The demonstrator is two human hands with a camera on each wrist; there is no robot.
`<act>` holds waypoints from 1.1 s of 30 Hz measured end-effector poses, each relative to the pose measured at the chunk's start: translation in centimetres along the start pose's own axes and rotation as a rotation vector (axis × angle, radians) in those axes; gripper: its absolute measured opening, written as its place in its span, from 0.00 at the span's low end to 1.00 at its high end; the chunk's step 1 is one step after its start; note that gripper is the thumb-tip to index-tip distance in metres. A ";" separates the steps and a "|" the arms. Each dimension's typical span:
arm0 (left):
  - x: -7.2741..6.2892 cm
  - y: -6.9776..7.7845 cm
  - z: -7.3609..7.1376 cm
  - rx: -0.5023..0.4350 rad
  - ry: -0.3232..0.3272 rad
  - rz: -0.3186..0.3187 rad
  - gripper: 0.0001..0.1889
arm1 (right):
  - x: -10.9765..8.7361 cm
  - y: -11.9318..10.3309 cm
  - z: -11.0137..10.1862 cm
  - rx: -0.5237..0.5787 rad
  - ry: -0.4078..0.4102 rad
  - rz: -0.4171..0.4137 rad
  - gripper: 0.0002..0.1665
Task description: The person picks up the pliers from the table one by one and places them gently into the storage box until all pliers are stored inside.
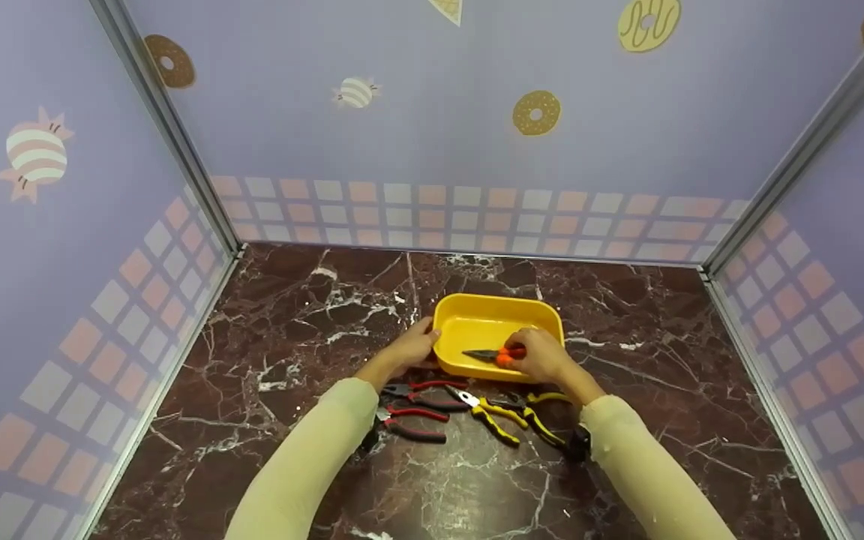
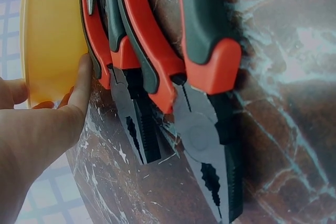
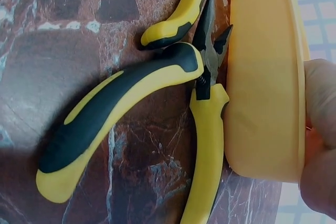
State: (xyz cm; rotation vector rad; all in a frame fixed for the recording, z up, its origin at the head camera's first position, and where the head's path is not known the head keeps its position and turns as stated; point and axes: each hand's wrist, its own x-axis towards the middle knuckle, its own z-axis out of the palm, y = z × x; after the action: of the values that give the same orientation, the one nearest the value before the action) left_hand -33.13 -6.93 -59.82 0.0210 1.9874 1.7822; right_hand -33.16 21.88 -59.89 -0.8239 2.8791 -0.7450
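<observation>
Head view: the left hand (image 1: 411, 348) grips the left end of a yellow rectangular plastic tray (image 1: 469, 330), while the right hand (image 1: 541, 354) is curled round the handles of orange-handled, dark-nosed pliers (image 1: 507, 358), held inside the tray with the nose pointing left. On the person's side lie 2 red-and-black-handled pliers (image 1: 423, 436) and 2 yellow-and-black-handled pliers (image 1: 496, 424). The held pair is best kept low and level, its nose clear of the wall.

Left wrist view: the thumb sits at the rim, a finger along the outside; that firm brace should stop the tray sliding.

Right wrist view: a spread yellow-and-black pair lies right beside the tray, so shifting the tray could nudge it. The right hand's grip cannot be told here.
</observation>
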 end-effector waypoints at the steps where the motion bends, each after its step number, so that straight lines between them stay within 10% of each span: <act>1: -0.1 0.0 -0.1 -0.004 0.001 0.000 0.24 | 0.0 -0.1 0.0 0.005 0.003 -0.002 0.15; 33: 0.1 0.0 -0.4 -0.010 -0.064 -0.006 0.26 | -0.1 0.3 0.6 0.072 0.090 -0.076 0.19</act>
State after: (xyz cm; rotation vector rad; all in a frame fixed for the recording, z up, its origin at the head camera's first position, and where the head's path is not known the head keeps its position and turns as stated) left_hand -33.37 -7.26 -59.83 0.0675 1.9318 1.7658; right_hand -33.10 21.96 -60.55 -0.9188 2.8928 -0.9112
